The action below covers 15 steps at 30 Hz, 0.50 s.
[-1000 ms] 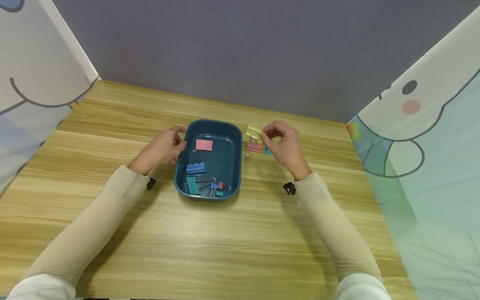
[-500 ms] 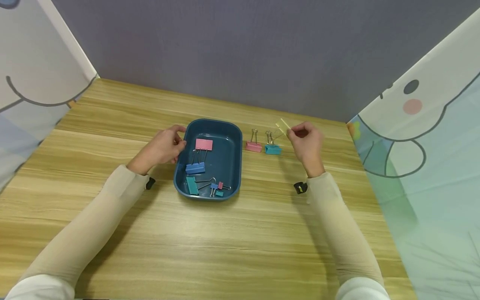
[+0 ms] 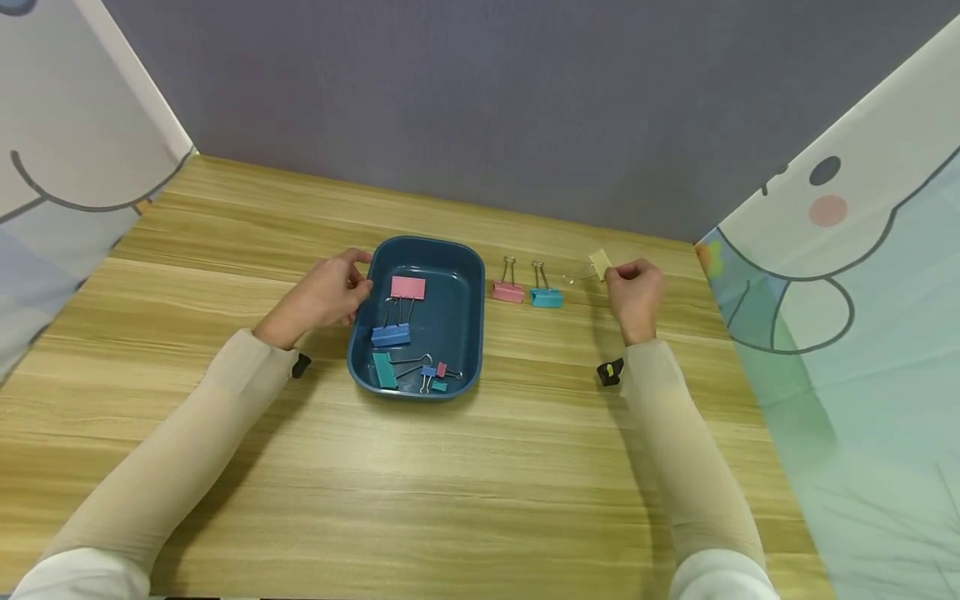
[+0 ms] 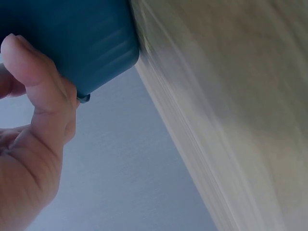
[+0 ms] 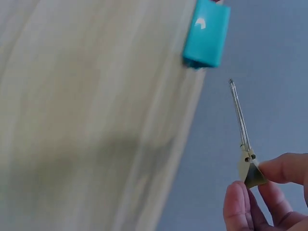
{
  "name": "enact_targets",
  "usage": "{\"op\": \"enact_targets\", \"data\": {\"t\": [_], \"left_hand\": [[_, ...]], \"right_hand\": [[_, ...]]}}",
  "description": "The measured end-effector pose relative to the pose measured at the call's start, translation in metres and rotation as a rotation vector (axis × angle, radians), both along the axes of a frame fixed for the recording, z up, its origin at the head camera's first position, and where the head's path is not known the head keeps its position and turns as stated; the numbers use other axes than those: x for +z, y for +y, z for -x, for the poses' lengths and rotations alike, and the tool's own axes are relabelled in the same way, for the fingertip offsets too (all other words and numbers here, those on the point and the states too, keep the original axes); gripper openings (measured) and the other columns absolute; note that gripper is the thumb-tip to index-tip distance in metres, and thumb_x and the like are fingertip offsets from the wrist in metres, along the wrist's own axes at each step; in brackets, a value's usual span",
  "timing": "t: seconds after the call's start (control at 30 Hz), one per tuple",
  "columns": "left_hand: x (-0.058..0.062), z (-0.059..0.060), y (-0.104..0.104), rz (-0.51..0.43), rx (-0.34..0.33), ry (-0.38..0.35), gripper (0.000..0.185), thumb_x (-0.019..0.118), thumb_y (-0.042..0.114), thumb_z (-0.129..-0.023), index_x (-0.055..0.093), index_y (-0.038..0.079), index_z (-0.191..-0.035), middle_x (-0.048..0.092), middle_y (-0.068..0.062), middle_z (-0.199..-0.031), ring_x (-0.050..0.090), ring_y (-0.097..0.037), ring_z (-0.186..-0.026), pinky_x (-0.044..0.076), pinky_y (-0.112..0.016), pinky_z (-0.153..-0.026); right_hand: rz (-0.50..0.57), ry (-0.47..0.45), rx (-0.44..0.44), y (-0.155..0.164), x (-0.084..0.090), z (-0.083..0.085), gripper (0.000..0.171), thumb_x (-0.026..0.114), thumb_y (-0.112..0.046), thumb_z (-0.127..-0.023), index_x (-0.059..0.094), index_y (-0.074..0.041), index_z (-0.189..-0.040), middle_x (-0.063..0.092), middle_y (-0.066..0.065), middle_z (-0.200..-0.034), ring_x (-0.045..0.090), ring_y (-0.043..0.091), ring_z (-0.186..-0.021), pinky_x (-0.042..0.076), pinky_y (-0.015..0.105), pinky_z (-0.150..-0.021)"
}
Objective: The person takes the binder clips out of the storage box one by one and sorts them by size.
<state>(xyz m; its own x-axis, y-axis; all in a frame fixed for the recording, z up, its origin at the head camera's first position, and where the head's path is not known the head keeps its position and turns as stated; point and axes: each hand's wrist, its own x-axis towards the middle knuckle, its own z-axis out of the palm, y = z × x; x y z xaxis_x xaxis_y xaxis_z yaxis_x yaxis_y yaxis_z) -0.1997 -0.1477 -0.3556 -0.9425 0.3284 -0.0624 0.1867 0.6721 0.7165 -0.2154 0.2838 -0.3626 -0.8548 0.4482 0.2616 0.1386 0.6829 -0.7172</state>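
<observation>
Desk [image 3: 480,467]: wood, carries everything. Blue tray [image 3: 457,317]: your left hand [image 3: 326,292] curls its grip on the near-left rim. Pink clip [image 3: 507,291], teal clip [image 3: 546,297]: beside the tray. Yellow clip [image 3: 600,264]: pinched by your right hand [image 3: 636,292], right of those two.
</observation>
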Motion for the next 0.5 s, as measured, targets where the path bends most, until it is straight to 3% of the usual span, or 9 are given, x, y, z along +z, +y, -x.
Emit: {"op": "enact_targets", "data": {"t": [0.2,0.5], "left_hand": [[0.0,-0.001,0.0,-0.001,-0.002,-0.001,0.043,0.052,0.005,-0.094,0.038,-0.004,-0.133,0.058,-0.018,-0.086,0.058,-0.021,-0.05,0.05,-0.033,-0.045],[-0.001,0.001,0.0,0.004,-0.004,0.017,0.043,0.052,0.005,-0.094,0.039,-0.004,-0.133,0.058,-0.017,-0.086,0.057,-0.021,-0.049,0.05,-0.033,-0.044]], "right_hand": [[0.0,-0.117,-0.052,0.011,-0.011,0.003,0.014,0.064,-0.014,-0.084,0.067,-0.001,-0.086,0.061,0.007,-0.081,0.053,0.014,-0.063,0.045,0.024,-0.059],[0.035,-0.36,-0.01,0.018,-0.013,0.002,0.024,0.063,-0.021,-0.087,0.066,0.0,-0.098,0.062,0.015,-0.101,0.057,0.026,-0.084,0.051,0.038,-0.075]]}}
